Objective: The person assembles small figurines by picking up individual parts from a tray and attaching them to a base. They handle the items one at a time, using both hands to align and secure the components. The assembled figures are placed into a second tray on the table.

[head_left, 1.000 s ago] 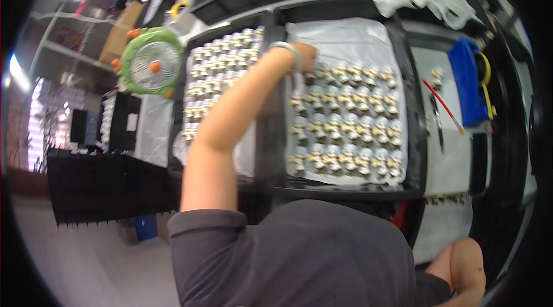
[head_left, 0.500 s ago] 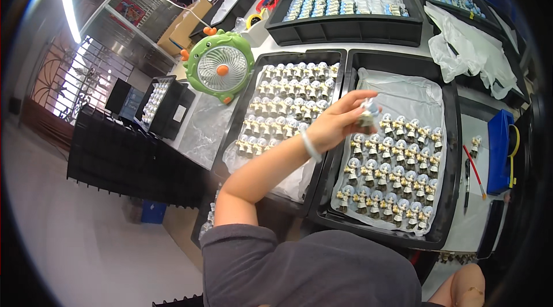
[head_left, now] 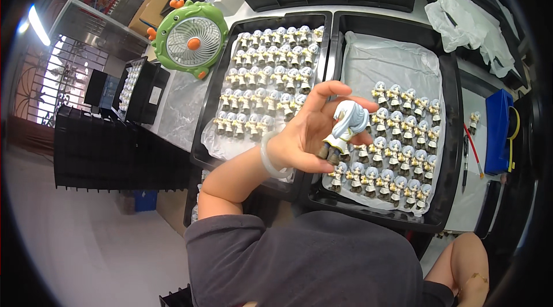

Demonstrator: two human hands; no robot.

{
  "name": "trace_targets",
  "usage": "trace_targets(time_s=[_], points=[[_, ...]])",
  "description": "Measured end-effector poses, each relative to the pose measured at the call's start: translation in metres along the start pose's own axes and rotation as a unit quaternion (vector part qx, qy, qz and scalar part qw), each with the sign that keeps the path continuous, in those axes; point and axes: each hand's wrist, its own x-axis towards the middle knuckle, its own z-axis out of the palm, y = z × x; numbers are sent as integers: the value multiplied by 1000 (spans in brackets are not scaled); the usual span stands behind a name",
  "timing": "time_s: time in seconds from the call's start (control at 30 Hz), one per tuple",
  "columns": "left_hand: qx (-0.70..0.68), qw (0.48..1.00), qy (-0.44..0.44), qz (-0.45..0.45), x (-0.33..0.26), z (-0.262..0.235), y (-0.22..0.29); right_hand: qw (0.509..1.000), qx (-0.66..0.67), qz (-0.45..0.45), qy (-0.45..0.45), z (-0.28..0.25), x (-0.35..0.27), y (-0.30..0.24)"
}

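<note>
Along the marbled counter (head_left: pixel 183 102) before you, a left tray (head_left: pixel 326 44) and a right tray (head_left: pixel 397 28), both black, carry rows of figurines (head_left: pixel 408 127). A green fan (head_left: pixel 194 40) stands at left, a barred window (head_left: pixel 64 85) beyond. Your left forearm (head_left: pixel 239 177) crosses the left tray's near edge; your left hand (head_left: pixel 306 134), half closed, palm toward you, grips a tilted toy (head_left: pixel 348 125) beside the right tray's rows. Your right hand's state cannot be told.

Before us, the tray (head_left: pixel 451 122) holds rows of figurines (head_left: pixel 408 125). Left of the tray: a crate (head_left: pixel 324 47) of figurines, then a fan (head_left: pixel 193 43). Behind the tray: a bin (head_left: pixel 334 0) and, rightward, a plastic bag (head_left: pixel 464 24). Right of the tray: a brush (head_left: pixel 474 148), pen (head_left: pixel 465 163) and box (head_left: pixel 498 134). Over the tray's left side, our left hand (head_left: pixel 305 135) holds one figurine (head_left: pixel 347 125).
</note>
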Motion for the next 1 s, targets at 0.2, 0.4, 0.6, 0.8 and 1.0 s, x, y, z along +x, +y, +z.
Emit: trace_targets(time_s=[0.2,0.4,0.6,0.8,1.0], points=[[509,845,-46,158,4,1,6,1000,3,10,7,3,6,-1],[676,717,9,170,-4,4,5,1000,22,-2,-3,2,6,2],[701,694,12,163,-4,6,10,999,35,1,-13,2,7,1],[698,694,9,179,-3,6,9,999,39,1,-19,2,8,1],[713,679,11,177,-5,7,7,999,43,-7,-23,2,9,2]])
